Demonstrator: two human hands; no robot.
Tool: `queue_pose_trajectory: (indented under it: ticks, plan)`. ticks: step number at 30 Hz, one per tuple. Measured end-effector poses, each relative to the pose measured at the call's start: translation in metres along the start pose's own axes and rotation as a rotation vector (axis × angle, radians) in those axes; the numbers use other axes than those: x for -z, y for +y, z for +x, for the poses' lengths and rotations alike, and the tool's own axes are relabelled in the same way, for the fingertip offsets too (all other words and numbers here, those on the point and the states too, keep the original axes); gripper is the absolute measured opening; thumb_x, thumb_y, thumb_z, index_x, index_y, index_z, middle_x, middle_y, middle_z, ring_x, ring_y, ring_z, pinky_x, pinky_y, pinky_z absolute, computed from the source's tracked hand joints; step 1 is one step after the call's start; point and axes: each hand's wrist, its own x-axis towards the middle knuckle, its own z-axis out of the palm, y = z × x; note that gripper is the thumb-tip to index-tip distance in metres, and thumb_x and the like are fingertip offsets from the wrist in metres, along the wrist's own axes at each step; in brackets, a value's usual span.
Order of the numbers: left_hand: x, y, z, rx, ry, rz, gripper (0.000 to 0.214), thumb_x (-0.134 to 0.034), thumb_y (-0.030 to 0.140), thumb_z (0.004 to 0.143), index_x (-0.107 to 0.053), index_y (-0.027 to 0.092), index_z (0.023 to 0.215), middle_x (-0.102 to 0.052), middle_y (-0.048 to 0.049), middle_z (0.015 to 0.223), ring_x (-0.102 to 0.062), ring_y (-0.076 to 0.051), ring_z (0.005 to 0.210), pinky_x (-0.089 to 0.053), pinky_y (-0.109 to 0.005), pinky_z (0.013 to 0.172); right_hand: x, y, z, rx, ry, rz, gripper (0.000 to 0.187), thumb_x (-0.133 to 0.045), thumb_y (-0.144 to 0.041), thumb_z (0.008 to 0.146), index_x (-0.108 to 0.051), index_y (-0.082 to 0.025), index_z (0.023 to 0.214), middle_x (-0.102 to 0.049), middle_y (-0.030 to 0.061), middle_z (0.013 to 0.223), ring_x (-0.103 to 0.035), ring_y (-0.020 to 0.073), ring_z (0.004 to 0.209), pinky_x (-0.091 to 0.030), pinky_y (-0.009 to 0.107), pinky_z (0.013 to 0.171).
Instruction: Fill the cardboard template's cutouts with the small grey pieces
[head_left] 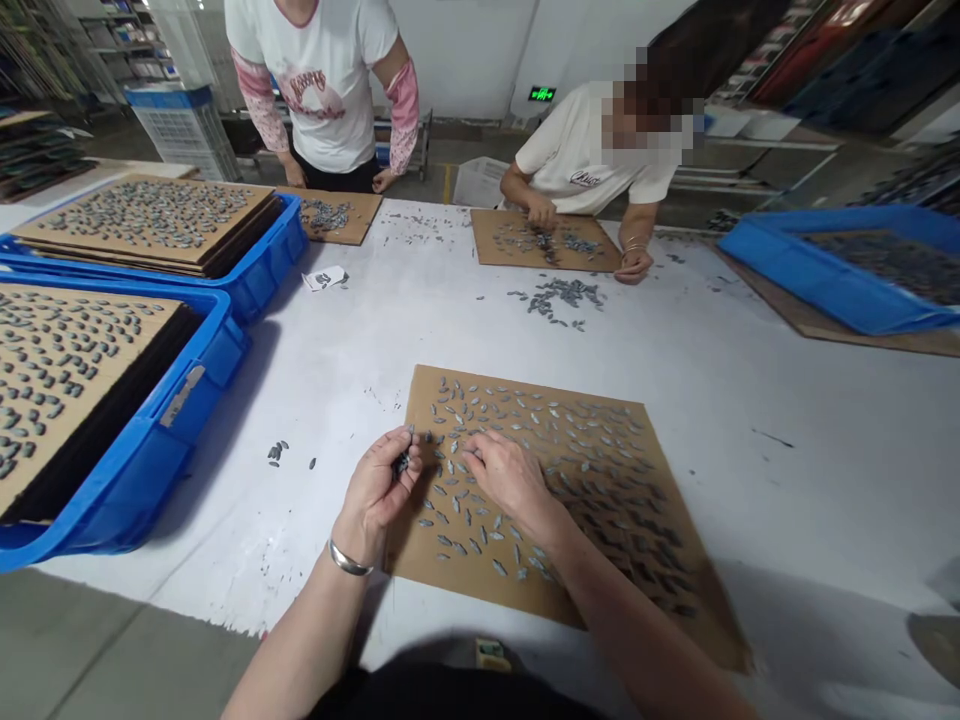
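Note:
A brown board point(480, 578) lies on the white table in front of me, covered with rows of small grey leaf-shaped pieces point(555, 412). My left hand point(386, 470) is cupped at the board's left edge, fingers curled around several of these grey pieces, with one showing at the thumb and fingertip. Over the left part of the board, my right hand point(506, 475) has its thumb and fingers pinched together low above the rows. A bit of grey shows at its fingertips, probably one piece, partly hidden by the fingers.
Blue crates point(202, 385) at the left hold stacked boards of grey pieces. A blue tray point(840, 270) stands at the far right. Loose pieces point(562, 300) lie mid-table. Across the table, one person point(322, 90) stands and another point(600, 180) handles pieces on a board point(495, 255).

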Motion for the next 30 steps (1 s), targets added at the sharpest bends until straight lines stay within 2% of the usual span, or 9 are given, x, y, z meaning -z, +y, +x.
queue_pose_trajectory:
  ticks: [12, 16, 19, 21, 24, 27, 30]
  plan:
    - [-0.001, -0.002, 0.0, 0.002, -0.011, 0.057, 0.012, -0.074, 0.0, 0.08, -0.069, 0.01, 0.082, -0.068, -0.004, 0.074, -0.062, -0.008, 0.062, -0.052, -0.015, 0.056, -0.006, 0.003, 0.0, 0.024, 0.053, 0.078, 0.012, -0.06, -0.024, 0.095, -0.071, -0.023, 0.092, -0.074, 0.0053, 0.097, -0.068, 0.0199, 0.085, -0.044, 0.027, 0.069]
    - [-0.001, -0.008, -0.002, -0.012, -0.046, 0.181, 0.017, -0.083, 0.006, 0.072, -0.069, 0.012, 0.08, -0.066, -0.0018, 0.069, -0.057, -0.007, 0.056, -0.044, -0.015, 0.049, 0.012, 0.002, -0.009, 0.073, 0.165, 0.333, 0.013, -0.061, -0.028, 0.092, -0.073, -0.023, 0.092, -0.075, 0.0046, 0.089, -0.069, 0.0203, 0.082, -0.05, 0.029, 0.073]
    - [-0.002, -0.015, -0.006, -0.003, -0.128, 0.323, 0.023, -0.089, 0.015, 0.066, -0.07, 0.012, 0.079, -0.063, 0.0007, 0.063, -0.05, -0.004, 0.048, -0.034, -0.014, 0.042, 0.03, -0.009, -0.021, 0.194, 0.135, 0.589, 0.018, -0.06, -0.031, 0.092, -0.073, -0.023, 0.101, -0.075, 0.0025, 0.085, -0.069, 0.0179, 0.074, -0.053, 0.027, 0.069]
    - [-0.004, -0.02, -0.009, 0.026, -0.176, 0.403, 0.026, -0.091, 0.022, 0.065, -0.07, 0.013, 0.079, -0.061, 0.002, 0.06, -0.045, -0.003, 0.044, -0.029, -0.014, 0.041, 0.037, -0.017, -0.027, 0.243, 0.132, 0.648, 0.017, -0.058, -0.03, 0.093, -0.072, -0.024, 0.098, -0.076, 0.0022, 0.085, -0.07, 0.0178, 0.076, -0.054, 0.027, 0.071]
    - [-0.005, -0.022, -0.012, 0.055, -0.193, 0.466, 0.031, -0.092, 0.028, 0.065, -0.068, 0.015, 0.078, -0.057, 0.0044, 0.055, -0.041, -0.003, 0.04, -0.024, -0.015, 0.04, 0.035, -0.022, -0.032, 0.188, 0.179, 0.676, 0.015, -0.056, -0.027, 0.092, -0.071, -0.023, 0.094, -0.076, 0.0031, 0.085, -0.072, 0.0189, 0.08, -0.056, 0.029, 0.074]
    - [-0.006, -0.022, -0.014, 0.051, -0.203, 0.501, 0.035, -0.095, 0.028, 0.061, -0.067, 0.015, 0.076, -0.056, 0.0044, 0.054, -0.041, -0.003, 0.041, -0.023, -0.016, 0.039, 0.029, -0.018, -0.033, 0.125, 0.151, 0.735, 0.017, -0.057, -0.028, 0.09, -0.07, -0.022, 0.101, -0.077, 0.0036, 0.086, -0.072, 0.0193, 0.077, -0.056, 0.029, 0.072]
    - [-0.006, -0.022, -0.013, 0.073, -0.219, 0.504, 0.033, -0.094, 0.027, 0.063, -0.068, 0.014, 0.078, -0.056, 0.0039, 0.056, -0.04, -0.003, 0.041, -0.022, -0.015, 0.039, 0.028, -0.012, -0.035, 0.121, 0.158, 0.697, 0.015, -0.056, -0.03, 0.091, -0.069, -0.023, 0.094, -0.075, 0.0032, 0.083, -0.069, 0.0189, 0.073, -0.054, 0.028, 0.068]
